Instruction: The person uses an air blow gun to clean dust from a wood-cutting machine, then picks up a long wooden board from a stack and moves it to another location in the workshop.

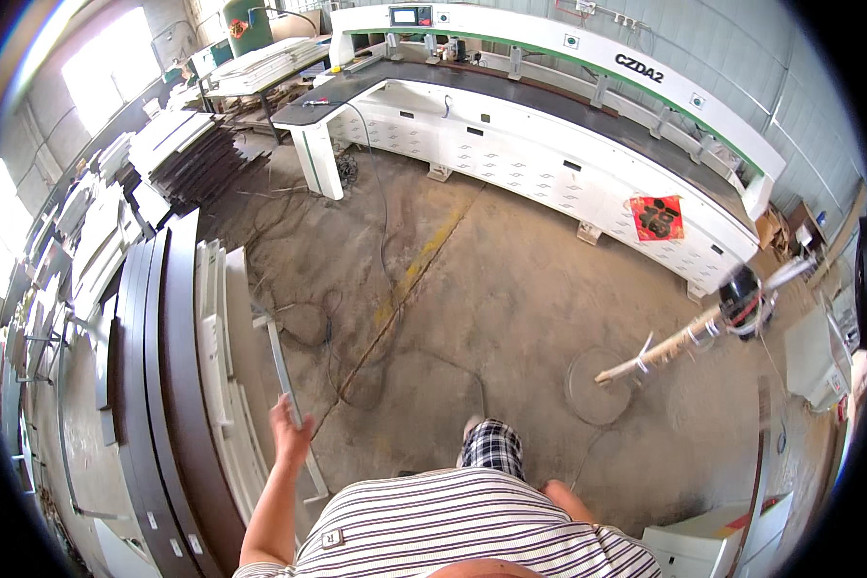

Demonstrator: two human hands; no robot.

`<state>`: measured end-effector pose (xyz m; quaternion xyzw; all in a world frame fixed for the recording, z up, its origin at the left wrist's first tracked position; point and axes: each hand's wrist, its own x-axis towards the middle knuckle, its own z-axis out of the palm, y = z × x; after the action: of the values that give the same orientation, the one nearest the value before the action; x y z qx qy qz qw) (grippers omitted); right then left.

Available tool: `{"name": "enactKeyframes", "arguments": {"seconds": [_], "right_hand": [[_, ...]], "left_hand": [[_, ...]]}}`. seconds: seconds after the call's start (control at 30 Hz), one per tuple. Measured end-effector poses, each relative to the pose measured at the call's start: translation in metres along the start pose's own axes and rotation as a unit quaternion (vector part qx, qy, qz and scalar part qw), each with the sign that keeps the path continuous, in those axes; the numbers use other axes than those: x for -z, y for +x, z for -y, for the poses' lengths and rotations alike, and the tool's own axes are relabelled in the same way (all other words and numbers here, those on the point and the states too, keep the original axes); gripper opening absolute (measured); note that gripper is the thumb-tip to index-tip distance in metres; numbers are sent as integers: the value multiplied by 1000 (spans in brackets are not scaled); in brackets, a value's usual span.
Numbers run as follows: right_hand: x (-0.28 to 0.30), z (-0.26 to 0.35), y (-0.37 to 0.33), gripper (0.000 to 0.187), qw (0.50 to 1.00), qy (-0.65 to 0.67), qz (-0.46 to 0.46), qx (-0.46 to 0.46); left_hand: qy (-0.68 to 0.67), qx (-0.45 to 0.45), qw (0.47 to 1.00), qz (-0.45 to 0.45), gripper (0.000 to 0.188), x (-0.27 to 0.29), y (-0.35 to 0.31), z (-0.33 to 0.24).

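Observation:
My left hand (290, 430) is at a slim grey metal bar (281, 364) that stands along the side of the stacked boards. Its fingers are slightly blurred and look closed round the bar. Beside it, long white panels (223, 356) lean in a row with long dark brown boards (154, 356). On my right only a bent arm (568, 502) shows, and my body hides the right hand.
A long white machine (511, 159) with a dark top crosses the far side. Piled panels (175, 154) stand at far left. Cables (329, 328) lie on the floor (472, 289). At right, a wooden pole (660, 353) carries a black part, above a round plate (597, 390).

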<state>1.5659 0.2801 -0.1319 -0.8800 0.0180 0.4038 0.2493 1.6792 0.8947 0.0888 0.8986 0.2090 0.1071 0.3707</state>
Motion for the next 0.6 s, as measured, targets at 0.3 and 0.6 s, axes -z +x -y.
{"name": "enactKeyframes", "arguments": {"seconds": [0.3, 0.6], "right_hand": [[306, 142, 304, 28, 988, 33, -149, -6], [638, 426, 498, 33, 929, 36, -209, 303]], "left_hand": [[64, -321, 885, 330, 55, -235, 230, -85], [80, 203, 844, 491, 39, -252, 362, -51]]}}
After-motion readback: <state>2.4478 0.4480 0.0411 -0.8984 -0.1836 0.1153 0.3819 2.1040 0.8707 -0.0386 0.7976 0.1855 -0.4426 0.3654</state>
